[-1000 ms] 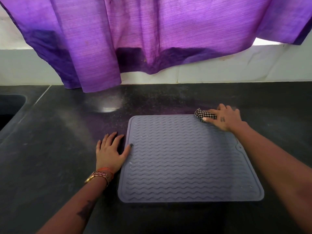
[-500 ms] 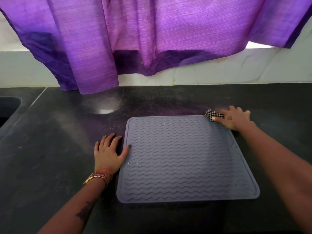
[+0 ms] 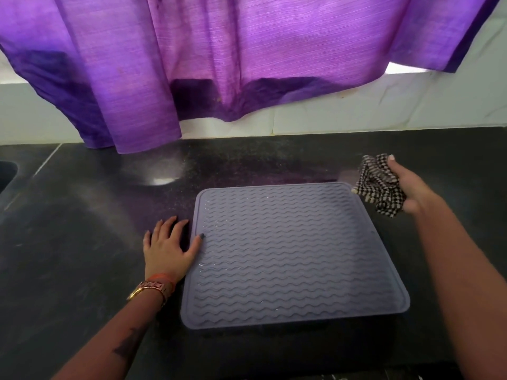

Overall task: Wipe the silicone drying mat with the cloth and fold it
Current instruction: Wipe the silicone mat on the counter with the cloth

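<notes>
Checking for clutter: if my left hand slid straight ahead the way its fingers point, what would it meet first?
Probably only bare countertop, then the purple curtain hem near the wall; the left hand passes alongside the mat.

Mat: we see a grey-lilac silicone drying mat (image 3: 296,256) lying flat and unfolded on the dark countertop (image 3: 82,229), its surface ridged in wavy lines.
Left hand: our left hand (image 3: 168,249) lies flat on the counter just beside the mat's left edge, fingers spread, the thumb tip resting on the mat's rim.
Right hand: our right hand (image 3: 411,187) grips a bunched black-and-white checked cloth (image 3: 380,185) past the mat's far right corner; the cloth looks lifted off the mat.
Wrist: a gold-toned watch (image 3: 149,290) and an orange band sit on the left wrist.
Behind: a purple curtain (image 3: 219,58) hangs over a pale tiled wall (image 3: 384,111).
Far left: a sink's edge (image 3: 6,174) shows.
</notes>
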The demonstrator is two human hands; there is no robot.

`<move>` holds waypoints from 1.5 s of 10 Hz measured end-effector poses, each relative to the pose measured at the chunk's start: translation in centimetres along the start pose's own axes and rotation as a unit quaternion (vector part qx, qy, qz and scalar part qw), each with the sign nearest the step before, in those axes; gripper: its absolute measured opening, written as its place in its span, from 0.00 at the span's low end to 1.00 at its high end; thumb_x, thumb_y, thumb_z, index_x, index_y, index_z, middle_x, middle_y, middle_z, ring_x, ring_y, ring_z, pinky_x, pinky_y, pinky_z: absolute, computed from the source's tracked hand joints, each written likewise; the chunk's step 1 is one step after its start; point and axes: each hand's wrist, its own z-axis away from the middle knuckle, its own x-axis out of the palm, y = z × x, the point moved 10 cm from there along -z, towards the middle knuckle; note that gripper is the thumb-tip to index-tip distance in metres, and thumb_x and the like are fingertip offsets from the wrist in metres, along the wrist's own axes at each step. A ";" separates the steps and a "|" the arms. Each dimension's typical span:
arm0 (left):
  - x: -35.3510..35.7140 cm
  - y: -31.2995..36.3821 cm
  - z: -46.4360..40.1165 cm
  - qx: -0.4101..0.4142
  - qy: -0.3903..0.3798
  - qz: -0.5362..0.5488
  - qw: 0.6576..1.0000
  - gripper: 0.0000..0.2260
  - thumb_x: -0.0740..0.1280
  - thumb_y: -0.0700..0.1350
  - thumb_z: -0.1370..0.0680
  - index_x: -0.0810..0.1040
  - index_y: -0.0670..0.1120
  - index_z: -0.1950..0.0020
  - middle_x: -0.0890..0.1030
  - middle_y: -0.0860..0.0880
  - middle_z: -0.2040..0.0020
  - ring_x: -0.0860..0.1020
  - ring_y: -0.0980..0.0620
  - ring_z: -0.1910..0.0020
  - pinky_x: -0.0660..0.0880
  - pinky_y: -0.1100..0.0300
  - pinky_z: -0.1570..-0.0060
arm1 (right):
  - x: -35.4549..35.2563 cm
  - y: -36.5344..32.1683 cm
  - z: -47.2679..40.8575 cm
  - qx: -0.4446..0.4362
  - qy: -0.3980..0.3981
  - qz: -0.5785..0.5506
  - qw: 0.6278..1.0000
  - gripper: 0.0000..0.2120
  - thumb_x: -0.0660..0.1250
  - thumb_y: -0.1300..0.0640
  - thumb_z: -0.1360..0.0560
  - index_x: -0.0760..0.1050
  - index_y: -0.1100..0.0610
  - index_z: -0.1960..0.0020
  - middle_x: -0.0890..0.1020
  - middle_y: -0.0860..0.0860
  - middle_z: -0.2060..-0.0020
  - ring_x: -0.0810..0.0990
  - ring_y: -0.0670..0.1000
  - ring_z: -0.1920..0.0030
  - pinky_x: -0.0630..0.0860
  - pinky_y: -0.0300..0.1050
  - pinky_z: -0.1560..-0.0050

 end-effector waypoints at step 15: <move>-0.6 0.3 0.2 -0.002 -0.008 0.005 1.000 0.36 0.46 0.71 0.32 0.71 0.53 0.33 0.68 0.49 0.29 0.60 0.46 0.27 0.50 0.45 0.27 | 7.2 0.0 2.2 -0.230 0.089 0.828 0.503 0.21 0.62 0.52 0.25 0.67 0.35 0.35 0.73 0.51 0.41 0.69 0.55 0.41 0.64 0.53 0.44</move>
